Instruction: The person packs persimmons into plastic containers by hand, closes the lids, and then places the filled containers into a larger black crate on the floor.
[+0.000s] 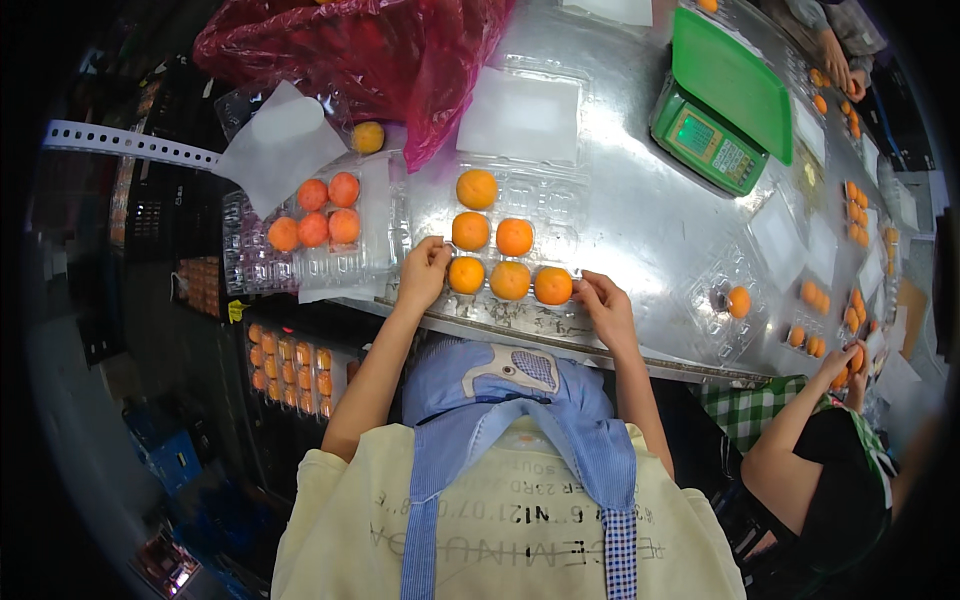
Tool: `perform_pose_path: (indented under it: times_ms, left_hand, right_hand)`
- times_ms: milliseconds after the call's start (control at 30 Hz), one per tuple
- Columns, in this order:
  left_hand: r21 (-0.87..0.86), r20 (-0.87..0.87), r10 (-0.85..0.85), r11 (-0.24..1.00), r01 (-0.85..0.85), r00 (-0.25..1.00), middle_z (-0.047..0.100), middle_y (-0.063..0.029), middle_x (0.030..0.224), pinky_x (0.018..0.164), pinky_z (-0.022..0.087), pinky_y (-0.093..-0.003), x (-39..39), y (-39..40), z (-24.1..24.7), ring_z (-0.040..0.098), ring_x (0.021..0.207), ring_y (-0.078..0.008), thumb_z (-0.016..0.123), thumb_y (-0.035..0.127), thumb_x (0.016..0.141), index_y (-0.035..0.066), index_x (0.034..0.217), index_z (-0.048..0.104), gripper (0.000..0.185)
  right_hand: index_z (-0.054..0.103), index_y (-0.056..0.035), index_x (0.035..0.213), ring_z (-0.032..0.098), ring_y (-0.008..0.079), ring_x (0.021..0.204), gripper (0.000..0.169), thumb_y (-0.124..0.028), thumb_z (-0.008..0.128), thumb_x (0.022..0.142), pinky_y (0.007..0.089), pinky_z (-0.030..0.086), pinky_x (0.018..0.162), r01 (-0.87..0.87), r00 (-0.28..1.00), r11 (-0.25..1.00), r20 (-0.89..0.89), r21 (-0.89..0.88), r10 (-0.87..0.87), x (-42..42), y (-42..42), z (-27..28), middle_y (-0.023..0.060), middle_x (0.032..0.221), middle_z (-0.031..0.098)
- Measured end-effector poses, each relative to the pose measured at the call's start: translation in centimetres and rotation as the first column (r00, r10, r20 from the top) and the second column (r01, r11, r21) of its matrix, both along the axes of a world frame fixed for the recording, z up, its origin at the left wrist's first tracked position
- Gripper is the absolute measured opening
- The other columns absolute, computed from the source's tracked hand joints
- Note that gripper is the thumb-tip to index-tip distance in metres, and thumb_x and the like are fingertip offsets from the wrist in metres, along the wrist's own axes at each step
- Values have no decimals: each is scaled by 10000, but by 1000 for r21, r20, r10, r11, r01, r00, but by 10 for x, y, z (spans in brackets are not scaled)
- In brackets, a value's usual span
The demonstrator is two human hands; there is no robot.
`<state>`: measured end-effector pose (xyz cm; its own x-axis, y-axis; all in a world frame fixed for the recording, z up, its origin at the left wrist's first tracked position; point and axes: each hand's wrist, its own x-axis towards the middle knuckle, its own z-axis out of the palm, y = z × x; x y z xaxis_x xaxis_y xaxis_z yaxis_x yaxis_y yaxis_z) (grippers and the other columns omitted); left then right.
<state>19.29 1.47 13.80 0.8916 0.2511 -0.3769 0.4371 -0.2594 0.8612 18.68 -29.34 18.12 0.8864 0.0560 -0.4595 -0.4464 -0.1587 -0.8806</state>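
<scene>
A clear plastic clamshell tray (559,217) lies on the metal table before me, its lid folded back and covered by a white sheet (519,114). Several orange fruits sit in its cells: three in the near row, two in the middle, and one orange fruit (476,189) behind them. My left hand (426,274) pinches the tray's left edge beside the near row. At the right edge, my right hand (604,304) has its fingertips against the tray rim, next to the rightmost orange fruit (553,286).
Redder fruits (313,195) sit in a tray at left, under a pink plastic bag (360,67). A green scale (709,142) stands back right. Another tray holds one fruit (739,301). A co-worker's hands (840,364) handle fruit at right; another person's hands (840,67) are at the far right.
</scene>
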Motion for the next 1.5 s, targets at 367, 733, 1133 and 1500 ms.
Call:
perform_pose_path:
  times_ms: [367,733,1133,1500]
  left_hand:
    - [111,52,44,993,-49,998,657,-111,886,721,501,-312,-5,-11,19,628,770,-192,585,142,901,27,1158,601,282]
    - [249,46,-68,967,55,997,568,-158,1100,731,511,-331,-10,-21,50,614,796,-224,607,109,873,50,1304,469,456]
    - [220,77,-105,972,86,992,553,-165,1106,726,511,-329,-11,-18,54,607,774,-215,621,116,871,55,1305,464,465]
    - [223,60,-136,967,120,989,588,-136,1078,732,512,-315,-11,-14,56,610,787,-203,608,111,889,76,1312,470,446]
  right_hand:
    - [569,-84,1216,498,271,1067,693,-218,827,587,381,373,910,-230,633,648,394,-726,666,12,26,41,65,1172,558]
    - [604,-79,1143,544,286,997,643,-209,852,564,389,404,884,-263,638,717,441,-646,632,27,23,35,92,1074,589]
    - [558,-18,1179,549,230,1052,549,-173,792,708,353,415,952,-174,932,980,306,-100,197,4,12,21,100,1080,595]
    - [583,-72,1132,533,259,993,587,-200,808,606,391,358,902,-136,634,684,468,-717,616,13,30,37,86,1085,594]
